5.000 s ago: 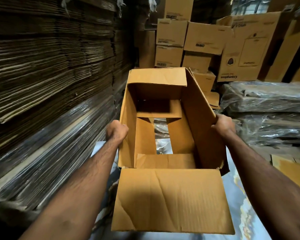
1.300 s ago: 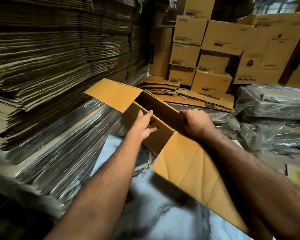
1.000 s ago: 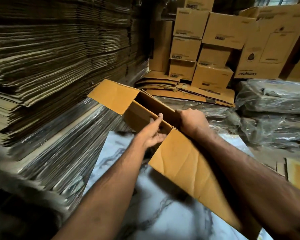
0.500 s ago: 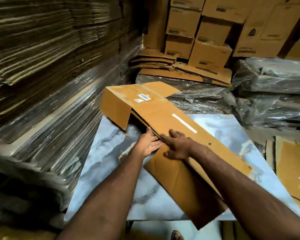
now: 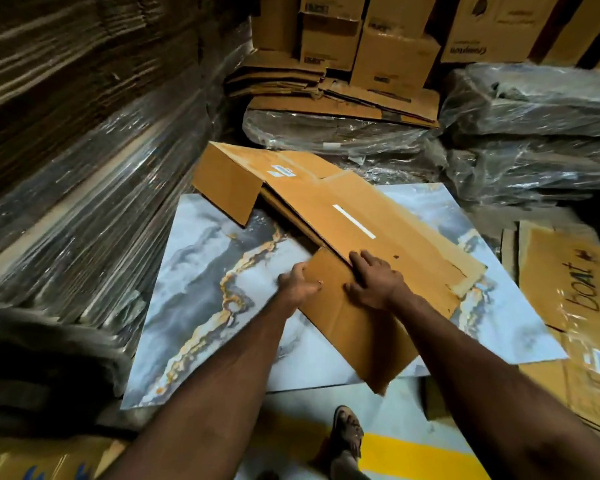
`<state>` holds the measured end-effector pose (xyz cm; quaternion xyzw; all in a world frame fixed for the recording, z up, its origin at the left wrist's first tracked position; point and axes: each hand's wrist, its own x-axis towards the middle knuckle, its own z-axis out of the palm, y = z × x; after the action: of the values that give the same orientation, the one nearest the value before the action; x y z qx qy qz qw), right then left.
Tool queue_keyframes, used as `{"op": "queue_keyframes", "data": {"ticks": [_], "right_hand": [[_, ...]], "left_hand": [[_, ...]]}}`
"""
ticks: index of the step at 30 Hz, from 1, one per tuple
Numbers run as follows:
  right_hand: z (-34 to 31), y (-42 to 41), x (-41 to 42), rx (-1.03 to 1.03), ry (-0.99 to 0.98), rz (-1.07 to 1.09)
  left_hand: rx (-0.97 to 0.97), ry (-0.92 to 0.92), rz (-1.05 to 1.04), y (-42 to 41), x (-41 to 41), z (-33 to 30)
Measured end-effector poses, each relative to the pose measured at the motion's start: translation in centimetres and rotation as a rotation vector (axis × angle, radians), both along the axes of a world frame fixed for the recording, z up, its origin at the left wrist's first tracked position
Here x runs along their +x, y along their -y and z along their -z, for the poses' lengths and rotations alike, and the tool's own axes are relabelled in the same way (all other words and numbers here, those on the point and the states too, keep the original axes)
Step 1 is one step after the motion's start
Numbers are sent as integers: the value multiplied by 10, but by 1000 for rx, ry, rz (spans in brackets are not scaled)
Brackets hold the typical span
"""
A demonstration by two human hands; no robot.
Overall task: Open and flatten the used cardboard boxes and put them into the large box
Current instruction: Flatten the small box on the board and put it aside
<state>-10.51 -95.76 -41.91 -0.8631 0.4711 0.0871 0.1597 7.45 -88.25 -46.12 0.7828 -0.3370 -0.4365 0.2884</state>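
Moved: box now squashed flat on marble slab | hands: left hand grips flap edge, right hand presses flat, fingers spread | next: big box

You are working in a packaging warehouse or storeroom. Tall stacks of flattened corrugated sheets line your left, shrink-wrapped bundles lie ahead, and printed cartons are piled against the back.

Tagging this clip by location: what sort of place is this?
Probably a packaging warehouse or storeroom: tall stacks of flattened cardboard, plastic-wrapped bundles and piled printed cartons surround the collapsed box.
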Motion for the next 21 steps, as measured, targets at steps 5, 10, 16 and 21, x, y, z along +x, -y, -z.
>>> {"op": "queue_keyframes", "data": {"ticks": [5,10,16,21], "right_hand": [[24,-3,-61,164,20,229],[21,1,-91,211,11,418],[8,33,-111,304,59,414],[26,60,-130,385,129,394]], "left_hand": [[4,-118,-155,-12,-5,25],[90,-514,-337,-23,-26,22],[24,-243,-441,-17,-21,-8],[-41,-130,-616,-34,-37,-7]]}}
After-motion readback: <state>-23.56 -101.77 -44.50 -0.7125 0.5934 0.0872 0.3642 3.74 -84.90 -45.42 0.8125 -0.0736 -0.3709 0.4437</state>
